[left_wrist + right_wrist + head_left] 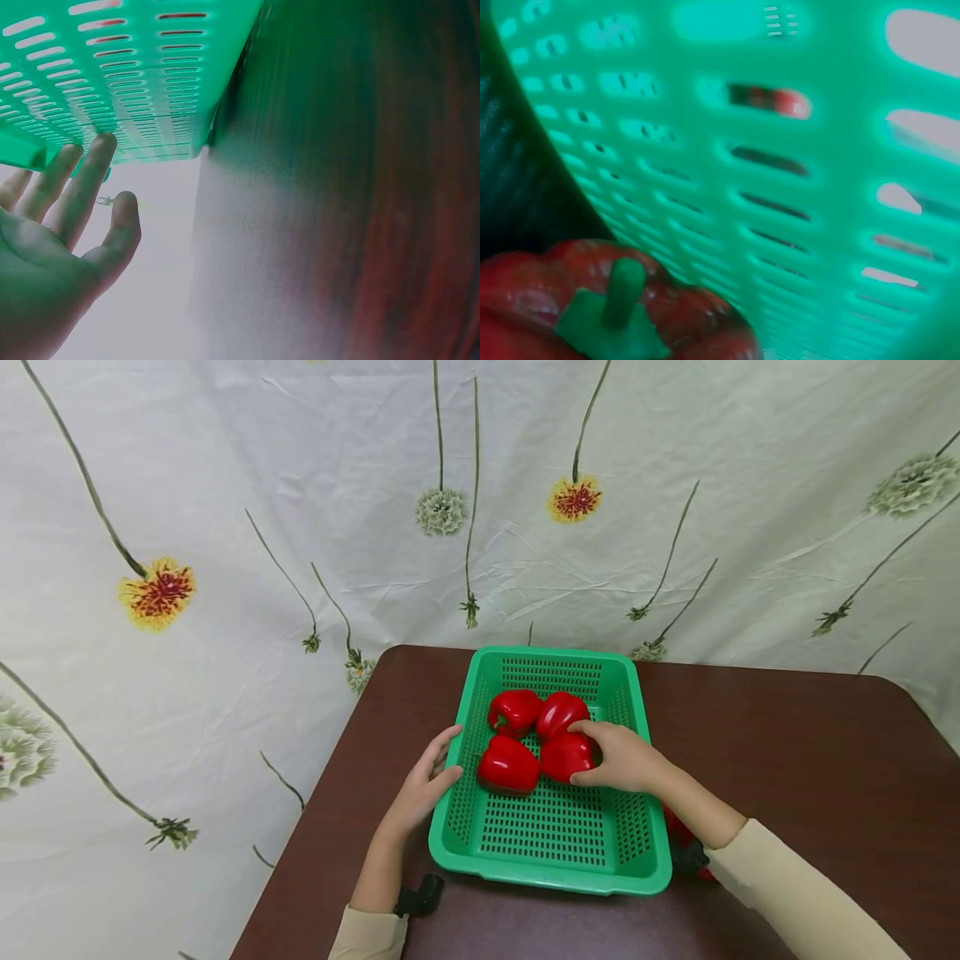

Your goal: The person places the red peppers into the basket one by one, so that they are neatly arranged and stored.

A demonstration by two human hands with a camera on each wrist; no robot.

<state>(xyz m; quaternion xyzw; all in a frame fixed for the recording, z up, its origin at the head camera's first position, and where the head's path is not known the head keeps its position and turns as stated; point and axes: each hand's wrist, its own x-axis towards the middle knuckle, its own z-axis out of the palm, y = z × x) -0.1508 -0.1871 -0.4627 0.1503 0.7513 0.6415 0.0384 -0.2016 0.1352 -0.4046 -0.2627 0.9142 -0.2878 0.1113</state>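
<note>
A green plastic basket (551, 883) with slotted walls stands on the table, several red bell peppers (508, 767) inside it. My right hand (618, 758) reaches over the basket's right rim and grips the front right bell pepper (564, 757) between thumb and fingers. That pepper sits against its neighbours, partly covered by the hand. My left hand (420, 789) is at the basket's left side, fingertips right at the rim. In the left wrist view the left hand (56, 240) has its fingers extended beside the slotted wall.
Outside the basket on the right, red bell pepper (678, 831) shows partly under my right forearm; the right wrist view shows a bell pepper (622, 307) with a green stem beside the slotted wall. The dark brown table (795, 760) meets a flower-printed cloth (360, 485) behind.
</note>
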